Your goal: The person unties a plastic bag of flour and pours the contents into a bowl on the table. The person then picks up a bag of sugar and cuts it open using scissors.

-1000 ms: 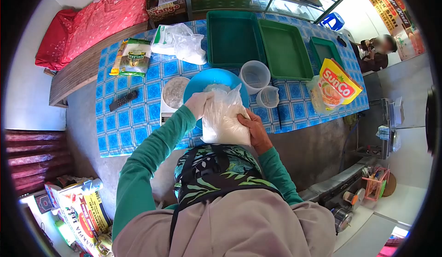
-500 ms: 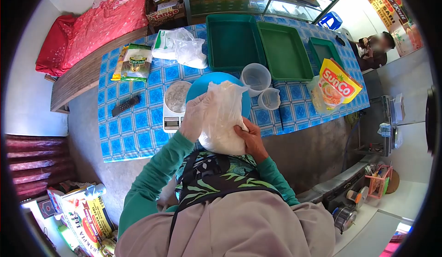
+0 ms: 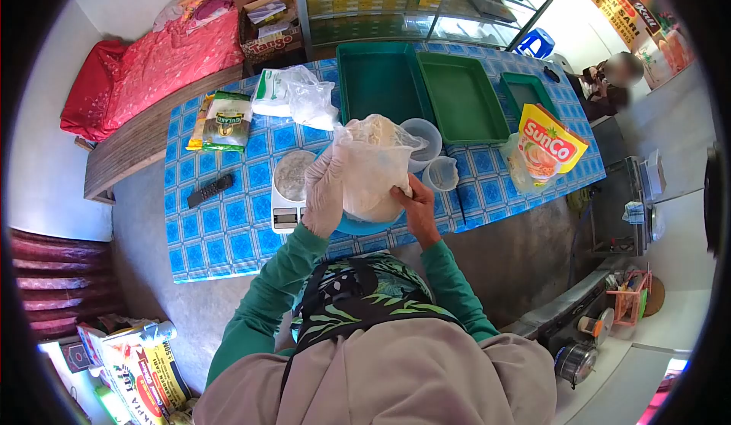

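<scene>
Between my hands is a clear plastic bag of white powder (image 3: 375, 177), held up over a blue basin (image 3: 358, 227). My left hand (image 3: 326, 187), in a thin pale glove, grips the bag's left side near its top. My bare right hand (image 3: 419, 208) pinches the lower right side of the bag. Most of the basin is hidden behind the bag. Left of my gloved hand, a bowl with whitish contents (image 3: 292, 177) rests on a white digital scale (image 3: 288, 218). Two clear plastic containers, a larger one (image 3: 426, 139) and a smaller jug (image 3: 441, 174), stand just beyond my right hand.
Green trays (image 3: 463, 97) line the table's far side. A yellow SunCo pouch (image 3: 550, 147) stands at right. Gulaku packets (image 3: 228, 120), white plastic bags (image 3: 308, 97) and a remote (image 3: 211, 190) lie at left. A person (image 3: 609, 82) sits at far right.
Both hands have raised the bag and carried it forward, away from my body, so it now hangs over the basin. My right hand has shifted to the bag's lower right edge.
</scene>
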A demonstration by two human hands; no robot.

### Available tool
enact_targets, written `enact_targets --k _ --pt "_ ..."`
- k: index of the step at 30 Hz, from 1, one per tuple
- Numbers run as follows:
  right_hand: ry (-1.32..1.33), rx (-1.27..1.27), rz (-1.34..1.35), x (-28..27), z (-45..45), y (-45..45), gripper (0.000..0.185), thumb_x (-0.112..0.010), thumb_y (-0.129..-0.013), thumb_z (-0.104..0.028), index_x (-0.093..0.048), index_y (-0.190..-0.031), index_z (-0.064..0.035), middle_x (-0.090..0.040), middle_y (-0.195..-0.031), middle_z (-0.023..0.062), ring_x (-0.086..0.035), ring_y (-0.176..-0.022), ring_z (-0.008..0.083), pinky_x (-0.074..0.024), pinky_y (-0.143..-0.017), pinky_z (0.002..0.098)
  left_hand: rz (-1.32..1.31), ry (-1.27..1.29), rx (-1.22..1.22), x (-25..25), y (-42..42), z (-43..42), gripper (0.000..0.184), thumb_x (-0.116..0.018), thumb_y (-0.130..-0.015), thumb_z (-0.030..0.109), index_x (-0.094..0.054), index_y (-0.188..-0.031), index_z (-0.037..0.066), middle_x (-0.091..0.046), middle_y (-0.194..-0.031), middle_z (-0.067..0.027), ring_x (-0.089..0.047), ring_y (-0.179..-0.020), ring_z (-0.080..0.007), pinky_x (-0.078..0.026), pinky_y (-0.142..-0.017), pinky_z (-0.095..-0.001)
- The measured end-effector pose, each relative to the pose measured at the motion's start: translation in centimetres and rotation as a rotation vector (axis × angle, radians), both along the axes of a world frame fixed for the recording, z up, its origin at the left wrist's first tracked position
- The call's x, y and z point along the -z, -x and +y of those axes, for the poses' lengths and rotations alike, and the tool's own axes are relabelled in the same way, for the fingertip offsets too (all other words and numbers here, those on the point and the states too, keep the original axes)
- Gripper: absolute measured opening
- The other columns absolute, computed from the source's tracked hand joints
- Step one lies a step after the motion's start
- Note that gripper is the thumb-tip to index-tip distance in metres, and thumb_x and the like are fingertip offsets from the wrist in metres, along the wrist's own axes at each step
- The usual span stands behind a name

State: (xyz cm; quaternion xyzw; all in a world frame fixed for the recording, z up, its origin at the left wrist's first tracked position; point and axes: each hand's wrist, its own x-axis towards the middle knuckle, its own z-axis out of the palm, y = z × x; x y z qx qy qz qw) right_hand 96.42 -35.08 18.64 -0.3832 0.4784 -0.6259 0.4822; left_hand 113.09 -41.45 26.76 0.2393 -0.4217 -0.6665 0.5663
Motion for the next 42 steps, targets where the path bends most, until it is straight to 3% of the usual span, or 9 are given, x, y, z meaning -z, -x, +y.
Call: enact_targets --k 8,14,16,22,25,29,33,36,42 --pt "0.035 0.042 0.12 -2.5 0.0 1.3 0.046 -0.068 -0.078 -0.002 -0.057 -0.122 -0.0031 -0.062 -0.103 0.0023 -0.055 -0.088 0.0094 -0.0454 -0.081 0.0252 -0.026 -0.125 0.066 0.2 1.2 -0.2 0.034 -0.051 -0.095 0.024 -0.058 -0.121 0.001 -0.062 -0.113 -0.0069 -0.058 -0.099 -0.0135 -0.049 -0.084 -0.0269" --pt "0.142 0.168 0.133 -6.1 -2.5 0.5 0.025 -0.067 -0.078 0.002 -0.065 -0.103 0.0002 -0.062 -0.093 0.002 -0.054 -0.078 0.0091 -0.0444 -0.073 0.0208 0.006 -0.068 0.087 0.7 0.3 -1.0 0.034 -0.052 -0.095 0.024 -0.059 -0.119 0.001 -0.062 -0.114 -0.0065 -0.059 -0.1 -0.0137 -0.05 -0.085 -0.0287" --pt "0.16 0.185 0.36 -6.2 -3.6 0.7 0.015 -0.066 -0.077 0.004 -0.067 -0.091 0.001 -0.061 -0.086 0.0015 -0.054 -0.073 0.0085 -0.0439 -0.066 0.0199 0.004 -0.073 0.071 1.1 0.0 -1.3 0.034 -0.052 -0.095 0.023 -0.059 -0.12 0.001 -0.062 -0.114 -0.0063 -0.058 -0.101 -0.0135 -0.049 -0.086 -0.0284" --pt "0.498 0.286 0.589 -10.1 -4.4 0.7 0.01 -0.067 -0.074 0.005 -0.067 -0.082 0.0004 -0.06 -0.075 0.0023 -0.053 -0.065 0.0084 -0.0423 -0.058 0.0213 -0.071 -0.038 -0.137 0.6 -0.5 -2.0 0.035 -0.055 -0.094 0.026 -0.059 -0.119 0.002 -0.063 -0.112 -0.0047 -0.056 -0.101 -0.0119 -0.045 -0.091 -0.0273" --pt "0.38 0.289 0.584 -11.1 -4.8 1.0 0.011 -0.066 -0.073 0.006 -0.068 -0.081 -0.0003 -0.059 -0.073 0.0029 -0.053 -0.065 0.0087 -0.0421 -0.056 0.0215 -0.132 -0.064 -0.204 1.3 -0.8 -2.9 0.038 -0.056 -0.093 0.029 -0.059 -0.119 0.002 -0.062 -0.113 -0.0041 -0.055 -0.102 -0.0112 -0.044 -0.091 -0.0277" --pt "0.437 0.248 0.618 -12.8 -5.5 0.3 0.012 -0.065 -0.072 0.007 -0.068 -0.081 -0.0006 -0.059 -0.072 0.003 -0.053 -0.063 0.0088 -0.0418 -0.055 0.0216 -0.185 0.046 -0.303 0.4 -1.0 -2.7 0.039 -0.056 -0.093 0.03 -0.059 -0.119 0.001 -0.062 -0.113 -0.0035 -0.054 -0.102 -0.0108 -0.043 -0.09 -0.0282" --pt "0.416 0.199 0.653 -14.5 -6.5 -1.4 0.012 -0.065 -0.071 0.006 -0.067 -0.081 0.0001 -0.061 -0.07 0.0042 -0.055 -0.061 0.009 -0.0429 -0.054 0.0213 0.032 -0.003 -0.235 2.4 -3.9 -5.0 0.039 -0.057 -0.093 0.028 -0.059 -0.118 -0.001 -0.064 -0.108 -0.0055 -0.055 -0.096 -0.0109 -0.044 -0.086 -0.0267" --pt "0.515 0.054 0.677 -16.9 -8.0 -4.3 0.011 -0.066 -0.071 0.005 -0.067 -0.081 -0.0002 -0.062 -0.07 0.0056 -0.057 -0.061 0.0093 -0.044 -0.054 0.0215 0.109 -0.06 -0.418 -1.1 -6.5 -4.6 0.031 -0.056 -0.093 0.025 -0.064 -0.107 -0.002 -0.064 -0.095 -0.0032 -0.055 -0.084 -0.0095 -0.047 -0.073 -0.0261" --pt "0.601 -0.181 0.425 -13.8 -10.9 -13.5 0.007 -0.067 -0.077 0.002 -0.068 -0.084 -0.0001 -0.065 -0.072 0.0037 -0.054 -0.056 0.0059 -0.0423 -0.05 0.0199 -0.095 0.005 -0.741 -3.0 -15.6 -3.9 0.036 -0.05 -0.096 0.031 -0.065 -0.103 -0.001 -0.064 -0.091 -0.0016 -0.056 -0.082 -0.0091 -0.046 -0.074 -0.0242"
